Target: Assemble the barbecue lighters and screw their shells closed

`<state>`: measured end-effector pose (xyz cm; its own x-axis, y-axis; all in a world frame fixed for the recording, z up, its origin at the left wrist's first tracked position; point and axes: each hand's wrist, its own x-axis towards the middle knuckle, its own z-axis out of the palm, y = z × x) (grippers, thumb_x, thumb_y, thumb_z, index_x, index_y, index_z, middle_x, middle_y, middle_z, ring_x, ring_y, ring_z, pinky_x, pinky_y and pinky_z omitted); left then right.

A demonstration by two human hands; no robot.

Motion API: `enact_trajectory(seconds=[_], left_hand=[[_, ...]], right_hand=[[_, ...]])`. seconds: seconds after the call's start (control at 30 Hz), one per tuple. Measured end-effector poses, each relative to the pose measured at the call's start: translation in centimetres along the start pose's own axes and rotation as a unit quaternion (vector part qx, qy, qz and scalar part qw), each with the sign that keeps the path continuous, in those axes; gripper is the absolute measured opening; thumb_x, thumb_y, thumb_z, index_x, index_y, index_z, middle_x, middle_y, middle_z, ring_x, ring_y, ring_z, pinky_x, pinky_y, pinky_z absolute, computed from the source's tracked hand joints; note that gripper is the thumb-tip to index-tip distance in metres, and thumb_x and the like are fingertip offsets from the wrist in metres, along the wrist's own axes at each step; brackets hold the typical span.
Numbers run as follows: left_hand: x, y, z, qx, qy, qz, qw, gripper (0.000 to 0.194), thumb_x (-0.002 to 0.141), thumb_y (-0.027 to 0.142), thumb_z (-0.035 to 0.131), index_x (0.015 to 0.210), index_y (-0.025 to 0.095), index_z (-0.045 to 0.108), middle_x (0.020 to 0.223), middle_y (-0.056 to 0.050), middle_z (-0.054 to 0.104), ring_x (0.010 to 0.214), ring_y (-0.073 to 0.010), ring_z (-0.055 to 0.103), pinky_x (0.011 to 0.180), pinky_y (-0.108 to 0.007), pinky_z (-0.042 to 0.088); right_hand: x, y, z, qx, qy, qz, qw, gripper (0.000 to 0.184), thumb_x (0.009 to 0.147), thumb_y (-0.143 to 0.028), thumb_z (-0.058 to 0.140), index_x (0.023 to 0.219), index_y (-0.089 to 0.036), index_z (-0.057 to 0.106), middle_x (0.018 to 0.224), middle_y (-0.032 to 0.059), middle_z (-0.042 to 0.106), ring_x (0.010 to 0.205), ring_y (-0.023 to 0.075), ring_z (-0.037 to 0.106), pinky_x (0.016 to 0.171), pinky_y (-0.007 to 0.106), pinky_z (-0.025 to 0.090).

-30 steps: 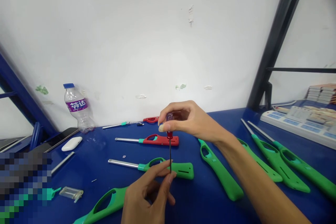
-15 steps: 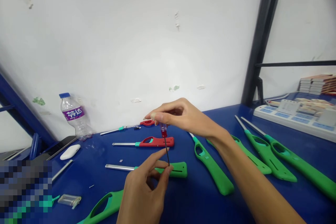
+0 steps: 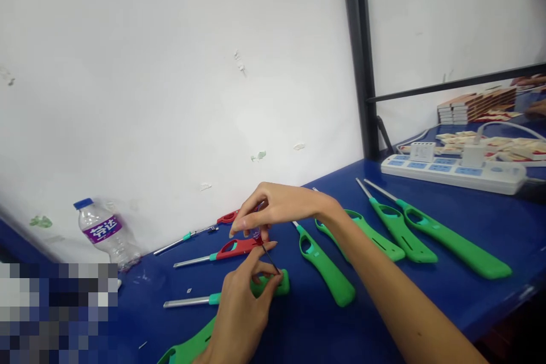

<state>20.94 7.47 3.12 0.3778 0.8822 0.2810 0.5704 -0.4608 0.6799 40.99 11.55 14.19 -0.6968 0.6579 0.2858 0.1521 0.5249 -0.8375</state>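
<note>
My right hand (image 3: 275, 207) is closed over a small screwdriver (image 3: 257, 235) with a clear handle and red collar. The thin dark shaft slants down to the right. At its tip, the thumb and fingers of my left hand (image 3: 243, 304) are pinched together; any small part between them is hidden. Just behind the left fingertips lies a green long-necked lighter (image 3: 282, 289), partly covered by that hand. A red lighter (image 3: 241, 248) rests farther back, below my right hand. Another green lighter (image 3: 194, 344) lies partly under my left wrist.
Several more green lighters (image 3: 328, 273) lie to the right. A plastic bottle (image 3: 108, 237) leans by the wall at left. A lighter's bare metal tube (image 3: 173, 245) lies at the back. A white power strip (image 3: 454, 176) and stacked boxes (image 3: 478, 105) are at far right.
The view has swung to the right, so the table's things appear farther left. The screwdriver has tilted, its handle leaning left and lower. Both hands keep their hold.
</note>
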Motion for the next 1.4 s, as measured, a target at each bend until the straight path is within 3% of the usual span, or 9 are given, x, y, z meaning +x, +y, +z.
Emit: enact_trajectory(seconds=[0.1,0.2,0.6,0.77,0.9,1.07,1.17,1.27,1.4], left_hand=[[0.1,-0.3,0.6,0.002,-0.007,-0.006,1.0,0.042,0.09,0.035,0.063,0.132,0.028,0.066,0.086,0.003,0.08,0.071,-0.0187,0.066,0.076,-0.031,0.05],[0.2,-0.5,0.8,0.002,-0.005,-0.004,1.0,0.041,0.091,0.035,0.063,0.131,0.028,0.066,0.088,0.003,0.08,0.065,-0.0172,0.061,0.072,-0.029,0.048],[-0.1,-0.9,0.8,-0.008,0.002,0.032,0.999,0.032,0.091,0.024,0.062,0.122,0.028,0.068,0.088,0.005,0.075,0.067,-0.0147,0.06,0.071,-0.026,0.048],[-0.3,-1.2,0.9,-0.009,0.003,0.042,0.999,0.033,0.092,0.023,0.061,0.124,0.028,0.068,0.09,0.003,0.075,0.074,-0.0163,0.063,0.076,-0.029,0.05],[-0.9,-0.8,0.8,-0.011,0.01,0.046,0.999,0.034,0.096,0.027,0.06,0.129,0.025,0.068,0.101,-0.002,0.075,0.09,-0.02,0.067,0.087,-0.034,0.051],[-0.9,-0.5,1.0,-0.033,0.018,0.031,0.999,0.02,0.101,0.029,0.059,0.113,0.023,0.073,0.096,-0.001,0.076,0.088,-0.0185,0.068,0.083,-0.033,0.052],[-0.7,-0.8,1.3,-0.038,0.021,0.022,0.999,0.011,0.1,0.025,0.065,0.105,0.02,0.073,0.093,0.0,0.075,0.087,-0.0183,0.069,0.082,-0.034,0.053],[-0.5,-1.1,1.5,-0.041,0.021,0.018,0.999,0.014,0.103,0.029,0.067,0.099,0.017,0.072,0.094,-0.001,0.075,0.088,-0.0177,0.07,0.085,-0.037,0.057],[-0.6,-1.3,1.6,-0.04,0.022,0.024,0.999,0.019,0.105,0.034,0.066,0.102,0.018,0.074,0.097,-0.002,0.076,0.093,-0.0182,0.072,0.091,-0.041,0.059]], right_hand=[[0.1,0.4,-0.1,-0.002,-0.011,0.018,1.0,0.021,0.095,-0.032,0.076,0.103,-0.014,0.084,0.084,0.0013,0.075,0.063,0.0081,0.064,0.067,0.022,0.051],[0.1,0.5,0.0,0.001,-0.016,0.026,1.0,0.022,0.094,-0.035,0.077,0.102,-0.015,0.084,0.089,0.0026,0.077,0.066,0.0086,0.063,0.068,0.022,0.051],[0.1,-0.5,0.4,-0.025,-0.006,0.038,0.999,0.031,0.092,-0.048,0.079,0.087,-0.018,0.084,0.082,0.0016,0.073,0.071,0.0114,0.057,0.066,0.025,0.045],[0.3,0.2,0.3,-0.033,-0.02,0.04,0.998,0.034,0.091,-0.05,0.08,0.099,-0.017,0.086,0.09,0.0039,0.077,0.083,0.0141,0.063,0.072,0.025,0.047],[0.4,1.0,0.0,-0.042,-0.018,0.054,0.997,0.032,0.089,-0.051,0.083,0.093,-0.019,0.085,0.083,0.0023,0.076,0.077,0.0135,0.064,0.066,0.025,0.046],[0.1,1.3,-0.3,-0.023,-0.022,0.083,0.996,0.034,0.087,-0.053,0.084,0.093,-0.019,0.082,0.079,0.0007,0.074,0.07,0.013,0.068,0.063,0.023,0.051],[-0.1,1.1,-0.2,0.01,-0.06,0.098,0.993,0.039,0.088,-0.056,0.082,0.098,-0.019,0.08,0.095,0.0042,0.078,0.075,0.0149,0.074,0.066,0.024,0.056],[-0.3,1.1,-0.3,0.042,-0.096,0.112,0.988,0.054,0.098,-0.069,0.064,0.106,-0.018,0.078,0.107,0.0089,0.079,0.081,0.0173,0.078,0.072,0.027,0.06],[-0.2,1.3,-0.5,0.045,-0.094,0.129,0.986,0.05,0.097,-0.067,0.068,0.102,-0.019,0.078,0.091,0.005,0.079,0.072,0.0143,0.075,0.07,0.025,0.059]])
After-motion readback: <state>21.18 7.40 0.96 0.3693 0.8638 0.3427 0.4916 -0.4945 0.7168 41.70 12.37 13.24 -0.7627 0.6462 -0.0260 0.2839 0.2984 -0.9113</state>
